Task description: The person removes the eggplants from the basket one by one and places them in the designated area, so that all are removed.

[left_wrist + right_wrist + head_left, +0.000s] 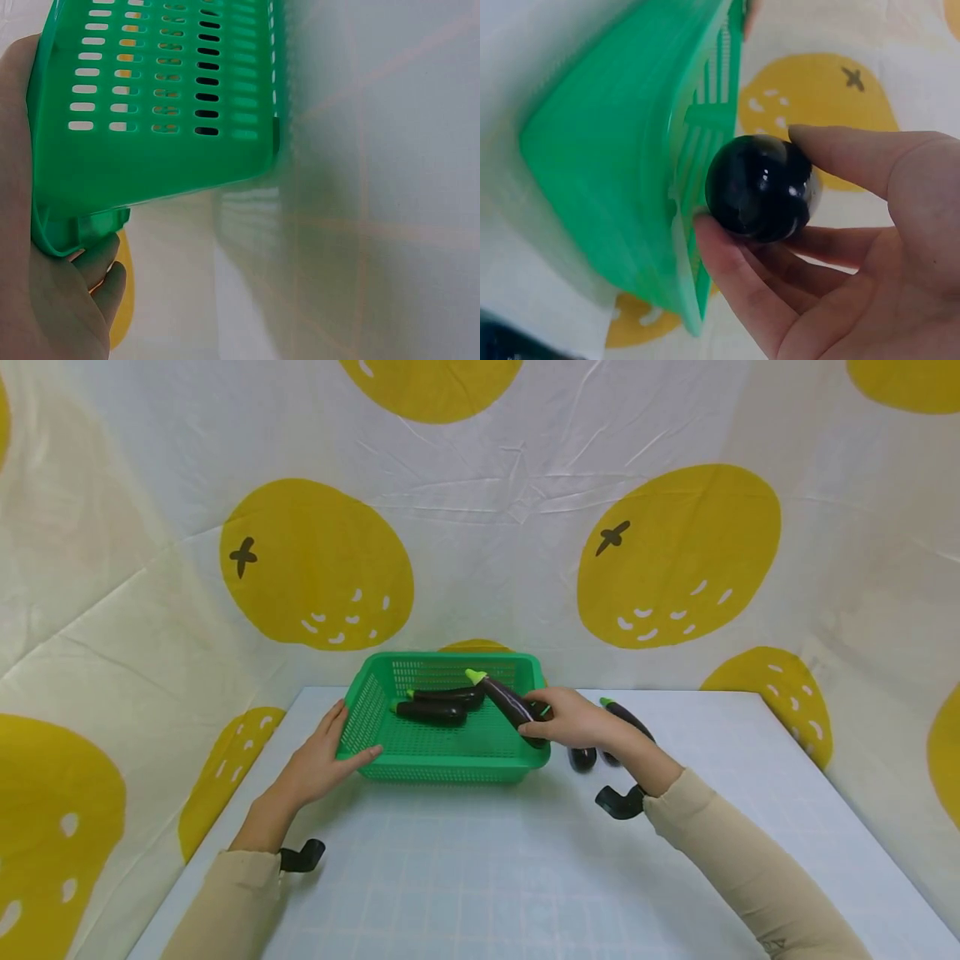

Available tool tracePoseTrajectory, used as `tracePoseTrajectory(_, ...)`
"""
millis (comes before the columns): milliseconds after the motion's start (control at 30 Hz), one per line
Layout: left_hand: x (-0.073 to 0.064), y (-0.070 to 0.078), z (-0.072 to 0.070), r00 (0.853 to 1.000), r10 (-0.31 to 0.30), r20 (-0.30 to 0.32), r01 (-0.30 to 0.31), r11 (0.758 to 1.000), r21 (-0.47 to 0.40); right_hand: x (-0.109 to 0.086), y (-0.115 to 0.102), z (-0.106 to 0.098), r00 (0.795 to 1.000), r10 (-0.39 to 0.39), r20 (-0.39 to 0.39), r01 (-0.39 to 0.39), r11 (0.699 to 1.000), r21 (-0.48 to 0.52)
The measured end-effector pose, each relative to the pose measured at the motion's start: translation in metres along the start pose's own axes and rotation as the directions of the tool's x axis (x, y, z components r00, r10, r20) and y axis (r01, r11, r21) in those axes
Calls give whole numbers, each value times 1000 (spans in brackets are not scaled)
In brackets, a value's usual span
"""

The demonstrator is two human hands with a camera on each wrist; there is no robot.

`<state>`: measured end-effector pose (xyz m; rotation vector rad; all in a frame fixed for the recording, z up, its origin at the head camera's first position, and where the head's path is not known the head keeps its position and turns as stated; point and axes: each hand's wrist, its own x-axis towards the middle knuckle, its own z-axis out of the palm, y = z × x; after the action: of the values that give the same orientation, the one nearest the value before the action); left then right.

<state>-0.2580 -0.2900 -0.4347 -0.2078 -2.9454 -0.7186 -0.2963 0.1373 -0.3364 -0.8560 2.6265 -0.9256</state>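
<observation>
My right hand holds a dark purple eggplant over the right side of a green plastic basket. The eggplant's green stem end points up and left. In the right wrist view, thumb and fingers pinch the rounded dark end of the eggplant right beside the basket rim. My left hand grips the basket's left rim, its thumb over the near corner. In the left wrist view its fingertips show at the rim's end. Two eggplants lie inside the basket, toward the left.
More eggplants lie on the table just right of the basket, partly covered by the right hand and forearm. The pale checked table backs onto a white cloth printed with yellow fruit. Each wrist carries a black camera mount.
</observation>
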Motion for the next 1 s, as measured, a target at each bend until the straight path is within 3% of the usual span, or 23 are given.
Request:
tracePoseTrajectory(600, 0, 3, -3, 1000, 1, 5, -1, 1000, 3, -23, 44, -16, 1000, 13, -22, -15, 996, -84)
tracePoseTrajectory(1000, 2, 1, -2, 1000, 2, 11, -2, 1000, -5, -40, 63, -30, 997, 79, -8, -79, 993, -92)
